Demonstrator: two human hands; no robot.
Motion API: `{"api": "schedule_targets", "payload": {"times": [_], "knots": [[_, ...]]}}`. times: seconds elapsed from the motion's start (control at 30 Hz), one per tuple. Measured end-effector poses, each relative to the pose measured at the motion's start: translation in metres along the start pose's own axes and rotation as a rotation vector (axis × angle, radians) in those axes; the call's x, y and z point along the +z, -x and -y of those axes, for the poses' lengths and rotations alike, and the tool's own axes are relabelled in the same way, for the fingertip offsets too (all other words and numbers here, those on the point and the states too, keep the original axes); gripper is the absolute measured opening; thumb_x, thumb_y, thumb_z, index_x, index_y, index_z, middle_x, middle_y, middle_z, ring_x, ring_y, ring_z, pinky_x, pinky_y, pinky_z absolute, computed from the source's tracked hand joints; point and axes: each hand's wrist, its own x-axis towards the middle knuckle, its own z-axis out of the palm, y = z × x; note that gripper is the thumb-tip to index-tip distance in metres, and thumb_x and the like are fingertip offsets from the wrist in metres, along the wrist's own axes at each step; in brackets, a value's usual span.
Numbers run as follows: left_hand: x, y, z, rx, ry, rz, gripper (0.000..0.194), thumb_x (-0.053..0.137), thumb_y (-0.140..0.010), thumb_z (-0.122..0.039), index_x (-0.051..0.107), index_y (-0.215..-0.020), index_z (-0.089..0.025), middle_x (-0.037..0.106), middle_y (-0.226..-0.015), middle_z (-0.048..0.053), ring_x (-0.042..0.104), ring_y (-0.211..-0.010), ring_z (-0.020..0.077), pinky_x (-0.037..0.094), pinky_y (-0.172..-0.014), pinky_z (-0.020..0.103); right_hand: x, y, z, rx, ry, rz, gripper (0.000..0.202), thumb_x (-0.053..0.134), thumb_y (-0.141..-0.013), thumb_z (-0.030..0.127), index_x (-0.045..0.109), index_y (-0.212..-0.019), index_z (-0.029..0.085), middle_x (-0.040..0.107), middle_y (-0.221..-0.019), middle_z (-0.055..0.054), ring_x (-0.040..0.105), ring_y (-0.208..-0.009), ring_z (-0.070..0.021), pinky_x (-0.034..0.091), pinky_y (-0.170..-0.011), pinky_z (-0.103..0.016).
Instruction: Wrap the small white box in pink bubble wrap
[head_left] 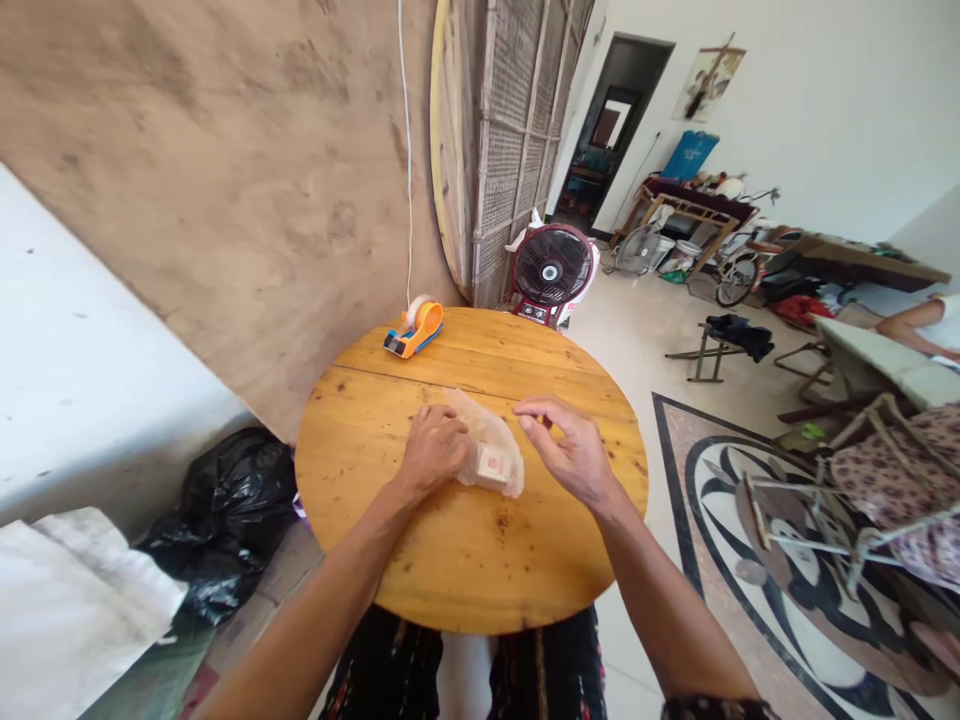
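A small pale box with reddish print lies inside a thin, see-through plastic bag on the round wooden table. My left hand rests at the bag's left side, its fingers curled down over the plastic's edge; the fingertips are partly hidden. To the right of the bag, my right hand hovers apart from it, index finger stretched out and thumb a little away, with nothing visible between them. Toward the table's far left edge stands an orange and blue tape dispenser with a tape roll.
A dark red fan stands just beyond the table. Black plastic bags lie on the floor at left, beside a wooden board. At right are a stool, a patterned chair and another person's arm on a table.
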Motion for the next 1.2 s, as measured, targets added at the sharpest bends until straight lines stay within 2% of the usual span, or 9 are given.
{"api": "schedule_targets", "payload": {"times": [0.1, 0.2, 0.43, 0.57, 0.77, 0.9, 0.97, 1.13, 1.2], "knots": [[-0.004, 0.000, -0.005, -0.004, -0.091, 0.051, 0.018, 0.056, -0.078, -0.017, 0.073, -0.085, -0.019, 0.061, -0.090, 0.009, 0.053, -0.090, 0.0251, 0.045, -0.084, 0.040, -0.001, 0.020, 0.007, 0.041, -0.031, 0.223, 0.019, 0.049, -0.095, 0.031, 0.068, -0.100, 0.031, 0.071, -0.100, -0.003, 0.066, -0.093, -0.0192, 0.052, -0.084, -0.033], [-0.004, 0.000, -0.006, 0.002, -0.137, 0.108, 0.020, 0.052, -0.084, -0.017, 0.072, -0.083, -0.019, 0.060, -0.079, 0.009, 0.053, -0.084, 0.0247, 0.043, -0.079, 0.039, 0.010, 0.026, 0.003, 0.063, -0.041, 0.425, 0.027, 0.043, -0.098, 0.035, 0.068, -0.106, 0.031, 0.071, -0.109, -0.003, 0.065, -0.102, -0.0201, 0.051, -0.092, -0.036], [0.004, -0.001, -0.001, 0.179, 0.009, 0.162, 0.031, 0.047, -0.084, -0.008, 0.070, -0.103, -0.019, 0.068, -0.097, 0.010, 0.054, -0.098, 0.0249, 0.045, -0.088, 0.039, 0.028, 0.000, -0.058, 0.220, 0.017, 0.269, 0.040, 0.038, -0.098, 0.044, 0.065, -0.119, 0.023, 0.065, -0.126, -0.009, 0.059, -0.120, -0.0230, 0.042, -0.106, -0.040], [0.007, 0.000, 0.001, 0.185, 0.029, 0.200, 0.041, 0.044, -0.083, -0.005, 0.065, -0.116, -0.016, 0.069, -0.105, 0.010, 0.054, -0.102, 0.0253, 0.046, -0.090, 0.039, 0.028, 0.003, -0.084, 0.264, 0.107, 0.317, 0.040, 0.039, -0.096, 0.041, 0.063, -0.118, 0.018, 0.065, -0.124, -0.012, 0.060, -0.116, -0.0237, 0.044, -0.101, -0.039], [0.009, 0.001, 0.005, 0.100, 0.053, 0.244, 0.050, 0.042, -0.081, -0.005, 0.060, -0.127, -0.013, 0.068, -0.110, 0.012, 0.057, -0.102, 0.0253, 0.047, -0.091, 0.039, 0.032, 0.009, -0.086, 0.370, 0.405, 0.350, 0.040, 0.062, -0.082, 0.037, 0.063, -0.115, 0.016, 0.066, -0.120, -0.014, 0.063, -0.106, -0.0265, 0.045, -0.088, -0.034], [0.010, 0.000, 0.004, 0.046, 0.107, 0.223, 0.053, 0.043, -0.078, -0.006, 0.059, -0.128, -0.013, 0.068, -0.112, 0.012, 0.058, -0.103, 0.0248, 0.048, -0.093, 0.040, 0.027, 0.008, -0.078, 0.459, 0.616, 0.307, 0.017, 0.054, -0.081, 0.023, 0.068, -0.089, 0.019, 0.073, -0.094, -0.010, 0.066, -0.086, -0.0247, 0.040, -0.069, -0.030], [0.008, -0.001, 0.002, -0.001, 0.183, 0.212, 0.050, 0.044, -0.080, -0.011, 0.060, -0.128, -0.014, 0.069, -0.110, 0.011, 0.059, -0.103, 0.0243, 0.048, -0.093, 0.040, 0.020, 0.012, -0.078, 0.509, 0.643, 0.261, 0.018, 0.050, -0.080, 0.019, 0.068, -0.080, 0.020, 0.073, -0.085, -0.008, 0.066, -0.077, -0.0226, 0.035, -0.063, -0.029], [-0.004, -0.005, -0.004, -0.237, 0.505, 0.185, 0.040, 0.044, -0.089, -0.031, 0.064, -0.121, -0.015, 0.069, -0.112, 0.009, 0.063, -0.104, 0.0225, 0.049, -0.093, 0.037, 0.006, 0.037, -0.088, 0.637, 0.577, 0.133, 0.016, 0.050, -0.081, 0.023, 0.064, -0.073, 0.021, 0.071, -0.075, -0.004, 0.061, -0.070, -0.0186, 0.031, -0.058, -0.026], [-0.007, -0.006, -0.004, -0.305, 0.608, 0.176, 0.040, 0.043, -0.091, -0.038, 0.067, -0.113, -0.014, 0.072, -0.100, 0.008, 0.065, -0.096, 0.0218, 0.050, -0.088, 0.035, 0.005, 0.047, -0.091, 0.648, 0.588, 0.122, 0.016, 0.051, -0.081, 0.024, 0.064, -0.072, 0.021, 0.070, -0.074, -0.004, 0.060, -0.068, -0.0177, 0.031, -0.058, -0.026]]}}
